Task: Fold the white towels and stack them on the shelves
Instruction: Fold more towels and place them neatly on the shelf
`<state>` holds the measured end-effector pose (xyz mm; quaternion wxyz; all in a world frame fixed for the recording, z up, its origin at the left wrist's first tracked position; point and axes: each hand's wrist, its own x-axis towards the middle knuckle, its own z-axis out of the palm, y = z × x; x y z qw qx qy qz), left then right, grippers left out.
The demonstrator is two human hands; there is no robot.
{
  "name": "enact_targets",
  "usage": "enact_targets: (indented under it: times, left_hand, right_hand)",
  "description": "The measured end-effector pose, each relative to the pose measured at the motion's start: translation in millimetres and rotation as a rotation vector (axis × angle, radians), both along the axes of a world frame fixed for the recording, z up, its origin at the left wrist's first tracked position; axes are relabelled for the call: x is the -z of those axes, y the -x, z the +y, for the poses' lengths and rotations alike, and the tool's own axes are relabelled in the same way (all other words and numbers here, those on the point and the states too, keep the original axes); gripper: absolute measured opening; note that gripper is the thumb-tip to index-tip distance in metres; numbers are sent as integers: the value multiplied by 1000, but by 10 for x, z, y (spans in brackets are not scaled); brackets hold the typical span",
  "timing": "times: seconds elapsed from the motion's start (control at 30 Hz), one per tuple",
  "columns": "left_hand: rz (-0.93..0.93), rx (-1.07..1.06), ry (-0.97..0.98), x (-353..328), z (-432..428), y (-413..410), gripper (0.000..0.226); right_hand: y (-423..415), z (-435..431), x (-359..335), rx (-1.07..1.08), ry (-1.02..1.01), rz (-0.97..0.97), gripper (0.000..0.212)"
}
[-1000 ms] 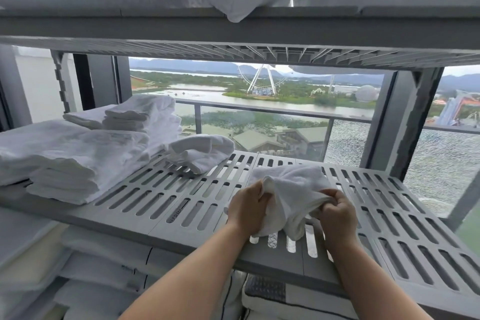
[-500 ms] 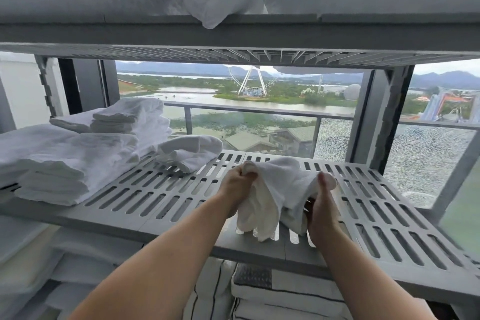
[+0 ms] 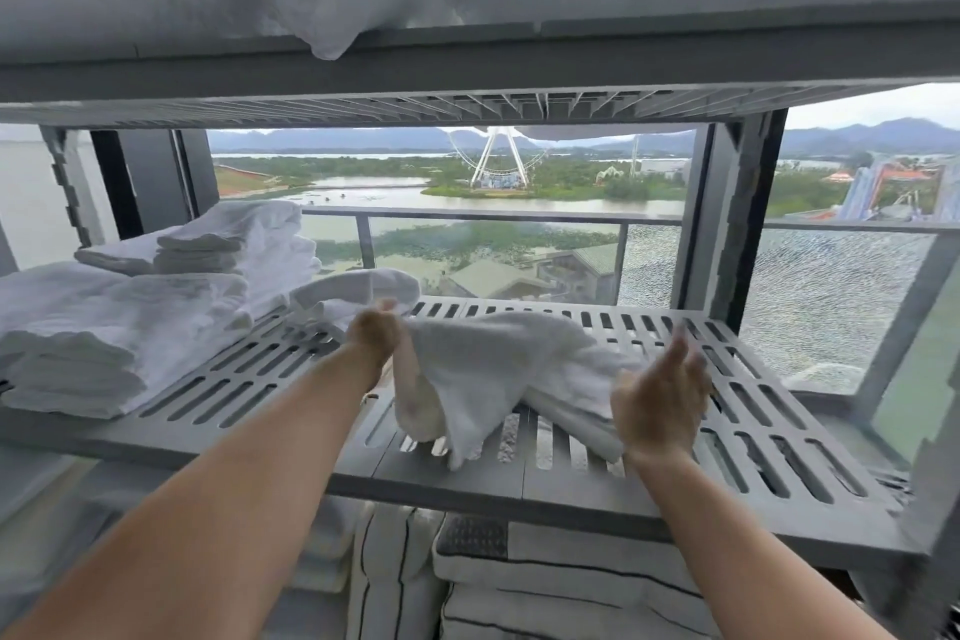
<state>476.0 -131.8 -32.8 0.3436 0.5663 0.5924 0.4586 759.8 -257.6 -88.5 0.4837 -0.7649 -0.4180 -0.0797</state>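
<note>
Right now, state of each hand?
Left hand: closed, gripping the white towel.
Right hand: open, fingers straight, at the towel's other end; contact unclear.

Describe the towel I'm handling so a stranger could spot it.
On the grey slatted middle shelf, look front centre, right of the folded stacks. The towel there is loose and crumpled, one end gripped by the left hand, unlike its neatly folded neighbours.
</note>
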Motion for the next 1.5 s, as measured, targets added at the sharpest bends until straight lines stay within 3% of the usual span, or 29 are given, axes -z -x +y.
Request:
enact_targets:
  times: [0.07, 0.1, 0.17, 0.2, 0.27, 0.37, 0.43, 0.5, 0.6, 0.7, 0.77, 0.97, 1.13, 1.23, 1.33, 1.5]
  left_hand:
    - [143, -203, -176, -15, -149, -93, 44]
    - [210, -257, -338, -26, -272, -187, 43]
    - [405, -139, -673, -38, -549, -435, 36]
    - [516, -3, -742, -23, -642, -557, 31]
    - [765, 236, -571, 56, -781, -788, 31]
    - [1133, 292, -52, 194, -821, -876, 62]
    - [1238, 270, -25, 230, -788, -804, 63]
    - [1297, 252, -177, 189, -685, -705, 51]
    - [1300, 245, -317, -14, -456, -531, 34]
    - [1289, -57, -553, -136, -195, -348, 36]
    - [1153, -140, -555, -90, -60, -281, 41]
    - [623, 133, -325, 300, 150, -196, 24]
    - [79, 413, 201, 251, 68, -54, 33]
    - [83, 496, 369, 198, -69, 17, 23]
    - [128, 521, 382, 181, -166, 44, 18]
    - [245, 444, 300, 234, -243, -3, 23]
  right_hand:
    - [98, 4, 51, -85, 26, -307, 67]
    - [180, 25, 64, -188, 52, -365, 59]
    - [350, 108, 97, -364, 201, -382, 47]
    - [418, 155, 117, -393, 295, -394, 43]
    - [495, 233, 159, -343, 414, -469, 35]
    - [515, 249, 181, -231, 435, -564, 28]
    - [523, 222, 155, -189, 404, -595, 30]
    - [548, 193, 94, -189, 390, -568, 28]
    - [661, 158, -60, -190, 496, -463, 25]
    - [866, 121, -217, -214, 624, -334, 28]
    - [993, 100, -267, -275, 631, -191, 29]
    - [1244, 143, -230, -367, 530, 62, 51]
    - [1447, 248, -210, -428, 477, 60, 52]
    - [1556, 292, -224, -556, 413, 185, 56]
    - [1605, 277, -298, -551, 316, 226, 39]
    - [1272, 236, -483, -187, -179, 417, 29]
